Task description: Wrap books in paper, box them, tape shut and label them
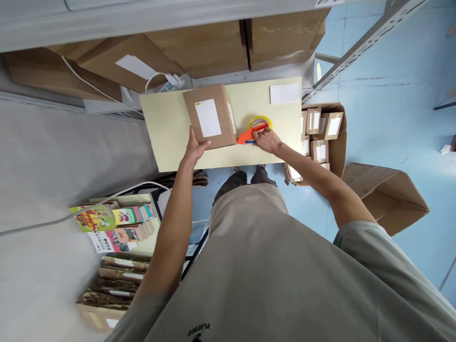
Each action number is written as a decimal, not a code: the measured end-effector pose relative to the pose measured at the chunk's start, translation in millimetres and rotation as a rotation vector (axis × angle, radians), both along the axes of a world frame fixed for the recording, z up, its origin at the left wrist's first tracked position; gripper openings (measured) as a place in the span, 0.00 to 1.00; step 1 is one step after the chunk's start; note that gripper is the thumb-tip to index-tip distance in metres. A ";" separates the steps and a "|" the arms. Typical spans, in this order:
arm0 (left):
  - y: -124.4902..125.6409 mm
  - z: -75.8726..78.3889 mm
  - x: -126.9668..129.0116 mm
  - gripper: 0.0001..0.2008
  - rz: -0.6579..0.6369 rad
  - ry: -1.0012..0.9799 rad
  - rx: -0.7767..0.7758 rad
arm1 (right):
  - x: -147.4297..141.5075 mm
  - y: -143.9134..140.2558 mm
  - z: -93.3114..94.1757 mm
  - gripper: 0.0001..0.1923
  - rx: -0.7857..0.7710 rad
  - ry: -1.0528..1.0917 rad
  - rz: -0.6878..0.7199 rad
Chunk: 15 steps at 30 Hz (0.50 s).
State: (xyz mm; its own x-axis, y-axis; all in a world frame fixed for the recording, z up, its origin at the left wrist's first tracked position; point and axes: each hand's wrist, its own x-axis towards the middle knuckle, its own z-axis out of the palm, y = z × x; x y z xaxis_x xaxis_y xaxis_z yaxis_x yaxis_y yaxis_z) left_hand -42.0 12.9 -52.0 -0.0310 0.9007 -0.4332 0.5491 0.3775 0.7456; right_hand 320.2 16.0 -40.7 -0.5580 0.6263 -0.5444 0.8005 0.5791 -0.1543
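A brown cardboard box (224,126) with a white label (207,118) stands on the pale yellow table (171,142). My left hand (194,148) grips its near left corner, thumb on the near edge and a finger up the left side. In my right hand (268,139) is an orange tape dispenser (246,137) loaded with a roll of yellow-edged tape (262,118). Its front end lies right beside the near right corner of the box; I cannot tell if they touch. My right fingers are wrapped round the dispenser's handle.
A white paper (284,93) lies at the table's far right. Behind are large boxes (199,47) on a metal shelf and a power strip (174,83). An open carton of small boxes (337,152) and another open carton (388,194) stand right. Books (128,216) and flattened cardboard (114,280) are left.
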 end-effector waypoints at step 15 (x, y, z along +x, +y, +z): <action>59.7 43.7 118.8 0.58 -0.168 0.496 -0.078 | -156.3 -62.6 11.4 0.27 -0.093 0.221 -0.024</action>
